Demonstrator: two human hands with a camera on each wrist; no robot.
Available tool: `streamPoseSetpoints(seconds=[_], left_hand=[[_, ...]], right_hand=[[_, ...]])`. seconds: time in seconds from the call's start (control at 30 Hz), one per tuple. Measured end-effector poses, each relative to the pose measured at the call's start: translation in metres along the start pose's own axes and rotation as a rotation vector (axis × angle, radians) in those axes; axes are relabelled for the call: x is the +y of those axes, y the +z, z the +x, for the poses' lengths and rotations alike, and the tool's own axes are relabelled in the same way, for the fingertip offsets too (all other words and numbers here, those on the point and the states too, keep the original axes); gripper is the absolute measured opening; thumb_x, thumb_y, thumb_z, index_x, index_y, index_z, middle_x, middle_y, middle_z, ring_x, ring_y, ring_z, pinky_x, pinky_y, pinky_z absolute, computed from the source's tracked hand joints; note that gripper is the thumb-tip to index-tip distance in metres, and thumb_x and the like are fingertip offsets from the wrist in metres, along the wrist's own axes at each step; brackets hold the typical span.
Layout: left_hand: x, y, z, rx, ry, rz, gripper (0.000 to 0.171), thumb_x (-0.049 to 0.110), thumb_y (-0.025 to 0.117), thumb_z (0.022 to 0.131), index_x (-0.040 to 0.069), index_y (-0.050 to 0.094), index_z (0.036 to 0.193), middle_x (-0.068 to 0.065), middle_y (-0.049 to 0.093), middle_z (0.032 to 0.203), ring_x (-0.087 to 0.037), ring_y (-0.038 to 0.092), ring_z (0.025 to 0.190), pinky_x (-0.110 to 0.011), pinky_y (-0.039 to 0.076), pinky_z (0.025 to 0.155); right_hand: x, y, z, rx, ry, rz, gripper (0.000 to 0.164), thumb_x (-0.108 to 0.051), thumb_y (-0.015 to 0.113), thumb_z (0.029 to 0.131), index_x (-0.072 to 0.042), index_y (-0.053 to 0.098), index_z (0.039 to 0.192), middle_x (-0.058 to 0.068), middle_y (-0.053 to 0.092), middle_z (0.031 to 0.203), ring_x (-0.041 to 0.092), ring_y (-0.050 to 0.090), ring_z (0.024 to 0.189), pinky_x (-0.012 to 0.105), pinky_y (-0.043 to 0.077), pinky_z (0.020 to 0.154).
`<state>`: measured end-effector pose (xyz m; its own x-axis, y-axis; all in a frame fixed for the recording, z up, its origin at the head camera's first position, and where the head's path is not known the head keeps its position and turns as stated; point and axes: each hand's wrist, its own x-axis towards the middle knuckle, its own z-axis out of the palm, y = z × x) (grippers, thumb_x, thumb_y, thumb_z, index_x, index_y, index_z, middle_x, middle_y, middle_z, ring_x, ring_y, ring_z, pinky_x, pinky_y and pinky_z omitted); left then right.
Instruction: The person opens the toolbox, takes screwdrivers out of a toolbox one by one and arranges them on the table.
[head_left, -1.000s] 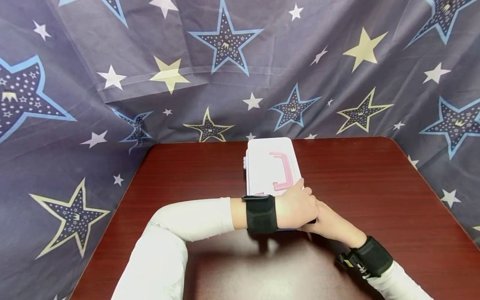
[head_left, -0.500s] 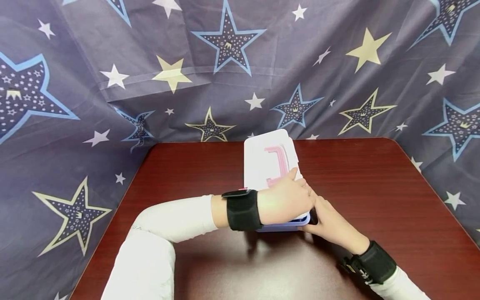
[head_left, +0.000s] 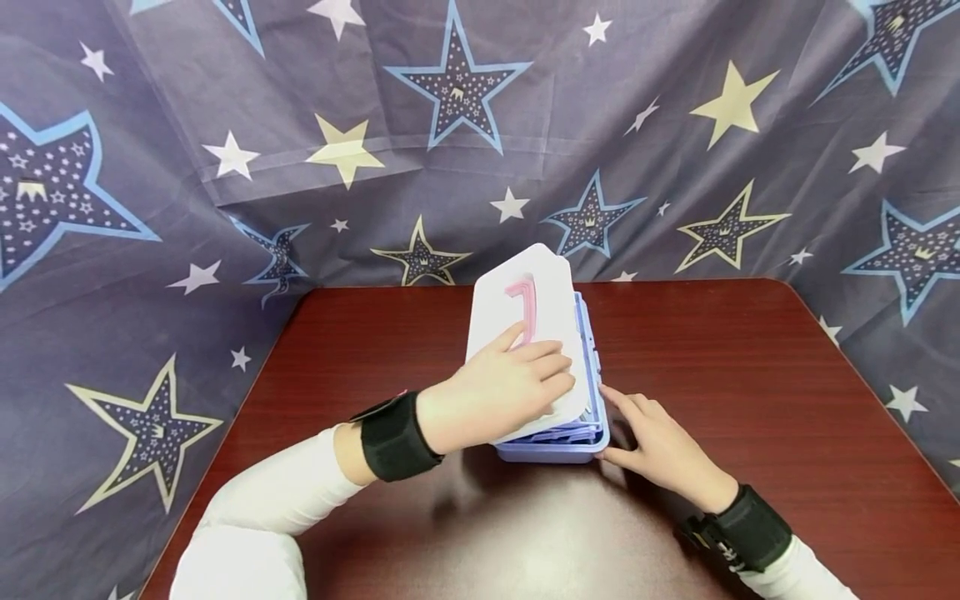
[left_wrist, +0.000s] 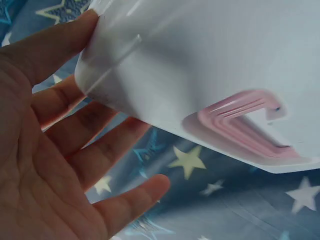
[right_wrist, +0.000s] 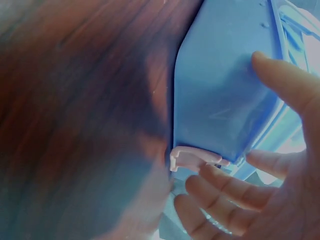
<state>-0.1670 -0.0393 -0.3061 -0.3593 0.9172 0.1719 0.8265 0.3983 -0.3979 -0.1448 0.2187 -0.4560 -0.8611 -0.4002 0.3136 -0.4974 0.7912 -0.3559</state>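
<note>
A white lid [head_left: 491,304] with a pink handle [left_wrist: 240,120] sits tilted over a blue-purple box [head_left: 555,452], shifted left. The box's right rim and part of an inner tray [head_left: 577,432] show. My left hand [head_left: 498,392] holds the lid by its near right corner. In the left wrist view the thumb is at one edge and fingertips pass behind the other, with the little finger free. My right hand [head_left: 660,442] spreads loosely at the box's near right corner, thumb by the near wall. A pink latch [right_wrist: 195,157] on the box is close to its fingertips.
The box stands on a dark red-brown wooden table [head_left: 712,358]. Behind and at both sides hangs a grey-blue curtain [head_left: 300,75] printed with stars. Both wrists wear black straps [head_left: 393,437].
The lid has lifted and moved left with my left hand, uncovering the box's right rim and near edge. My right hand's fingers, earlier close against the left hand, are now spread beside the box.
</note>
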Motion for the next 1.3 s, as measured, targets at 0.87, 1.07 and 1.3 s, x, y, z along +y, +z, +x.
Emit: streamPoseSetpoints(seconds=[0.87, 1.07, 1.3], left_hand=[[-0.058, 0.039, -0.145, 0.456, -0.390, -0.408, 0.057, 0.021, 0.084, 0.069, 0.006, 0.064, 0.120, -0.010, 0.062, 0.124, -0.025, 0.056, 0.118, -0.026, 0.037, 0.105], [-0.056, 0.056, -0.180, 0.418, -0.581, -0.492, 0.061, 0.016, 0.086, 0.064, 0.008, 0.064, 0.121, -0.007, 0.064, 0.121, -0.021, 0.059, 0.112, -0.012, 0.035, 0.100], [-0.053, 0.087, -0.209, 0.291, -0.791, -0.633, 0.054, 0.017, 0.086, 0.068, 0.009, 0.065, 0.117, -0.003, 0.068, 0.110, -0.020, 0.062, 0.104, -0.030, 0.046, 0.091]], right_hand=[[-0.018, 0.003, 0.010, -0.016, 0.006, -0.182, 0.087, -0.043, 0.080, 0.071, -0.009, 0.044, 0.141, 0.006, 0.062, 0.089, 0.027, 0.056, 0.084, 0.039, 0.047, 0.063], [-0.022, 0.006, 0.009, -0.013, 0.020, -0.165, 0.090, -0.047, 0.079, 0.070, -0.005, 0.043, 0.141, 0.012, 0.065, 0.105, 0.030, 0.058, 0.091, 0.044, 0.049, 0.071], [-0.025, 0.007, 0.011, -0.016, 0.007, -0.107, 0.094, -0.042, 0.082, 0.070, 0.002, 0.039, 0.141, 0.017, 0.065, 0.108, 0.032, 0.059, 0.094, 0.046, 0.050, 0.076]])
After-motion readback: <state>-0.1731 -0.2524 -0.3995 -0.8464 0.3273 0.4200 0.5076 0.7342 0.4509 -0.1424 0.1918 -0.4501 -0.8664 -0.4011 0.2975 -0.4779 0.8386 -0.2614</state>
